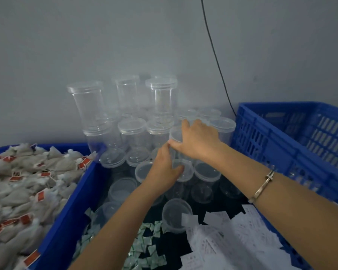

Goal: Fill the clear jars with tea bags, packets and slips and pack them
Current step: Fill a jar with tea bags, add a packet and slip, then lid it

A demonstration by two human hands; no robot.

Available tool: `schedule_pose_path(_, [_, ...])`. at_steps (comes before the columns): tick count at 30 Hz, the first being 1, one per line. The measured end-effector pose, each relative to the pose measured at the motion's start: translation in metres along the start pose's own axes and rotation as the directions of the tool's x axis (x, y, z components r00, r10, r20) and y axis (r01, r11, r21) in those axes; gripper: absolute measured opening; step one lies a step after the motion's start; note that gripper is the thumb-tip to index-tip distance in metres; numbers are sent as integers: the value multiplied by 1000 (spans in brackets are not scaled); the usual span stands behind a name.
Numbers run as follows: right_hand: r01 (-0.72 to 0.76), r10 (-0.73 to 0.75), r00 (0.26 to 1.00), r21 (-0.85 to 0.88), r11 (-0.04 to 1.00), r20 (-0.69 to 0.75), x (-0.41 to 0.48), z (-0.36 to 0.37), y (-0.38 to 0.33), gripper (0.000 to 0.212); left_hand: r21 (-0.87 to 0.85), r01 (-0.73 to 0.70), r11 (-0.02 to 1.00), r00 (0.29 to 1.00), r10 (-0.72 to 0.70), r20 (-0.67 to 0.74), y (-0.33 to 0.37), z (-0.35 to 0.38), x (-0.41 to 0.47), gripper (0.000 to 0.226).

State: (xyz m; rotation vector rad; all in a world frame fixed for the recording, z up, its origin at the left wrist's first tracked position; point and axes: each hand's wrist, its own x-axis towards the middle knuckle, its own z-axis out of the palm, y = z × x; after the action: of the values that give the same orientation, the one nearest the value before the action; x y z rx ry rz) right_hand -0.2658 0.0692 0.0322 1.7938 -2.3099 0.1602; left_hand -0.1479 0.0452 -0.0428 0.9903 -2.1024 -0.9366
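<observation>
Gripping one clear jar (176, 153): left hand (162, 170) low, right hand (198, 142) over its top

A clear cylindrical plastic jar (175, 135) stands upright, gripped by the right hand (199, 141) and left hand (164, 168). Lidded jars (160, 98) stack beyond them; red-tagged white tea bags (23, 184) lie leftward, green-white packets (150, 248) and white paper slips (242, 230) nearer.

tea bags (21, 184) left | jars (133, 121) centre-back | crate (293, 137) right
</observation>
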Motion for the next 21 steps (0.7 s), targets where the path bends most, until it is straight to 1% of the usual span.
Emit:
schedule_pose_path(3, [-8, 9, 1000, 41, 999, -21, -16, -13, -1, 84, -61, -37, 997, 999, 35, -31, 8, -3, -11, 55])
schedule_pose_path(4, [-1, 3, 999, 50, 999, -34, -24, -19, -3, 85, -96, -70, 993, 996, 65, -57, 11, -4, -17, 57])
schedule_pose_path(6, [26, -23, 999, 92, 995, -31, -45, -29, -9, 85, -190, -141, 972, 985, 119, -125, 18, -9, -37, 72])
schedule_pose_path(8, [76, -78, 997, 135, 988, 13, -69, -36, -18, 87, -259, -183, 948, 970, 132, -203, 24, -15, -61, 87])
schedule_pose_path(9, [109, -115, 993, 144, 984, 29, -82, -38, -23, 88, -271, -186, 945, 963, 120, -243, 26, -16, -76, 90])
schedule_pose_path(12, [222, -229, 973, 147, 964, 34, -115, -37, -38, 84, -275, -195, 941, 946, 106, -307, 18, -13, -115, 82])
schedule_pose_path(14, [272, -296, 951, 208, 940, 94, -131, -32, -44, 76, -203, -166, 965, 952, 103, -287, 6, -10, -138, 78])
schedule_pose_path(15, [280, -326, 935, 273, 920, 139, -138, -30, -46, 70, -182, -136, 974, 957, 82, -278, 0, -11, -149, 79])
schedule_pose_path(16, [277, -359, 914, 355, 893, 191, -143, -28, -46, 64, -210, -126, 970, 968, 73, -242, -6, -14, -159, 79])
schedule_pose_path(17, [266, -398, 884, 437, 859, 244, -148, -27, -46, 61, -274, -131, 953, 979, 81, -186, -11, -18, -168, 76])
schedule_pose_path(19, [251, -493, 800, 554, 794, 343, -154, -28, -43, 61, -337, -141, 931, 989, 121, -80, -18, -27, -184, 77])
schedule_pose_path(21, [257, -583, 693, 609, 750, 425, -159, -33, -38, 67, -307, -155, 939, 986, 166, 8, -20, -32, -197, 80])
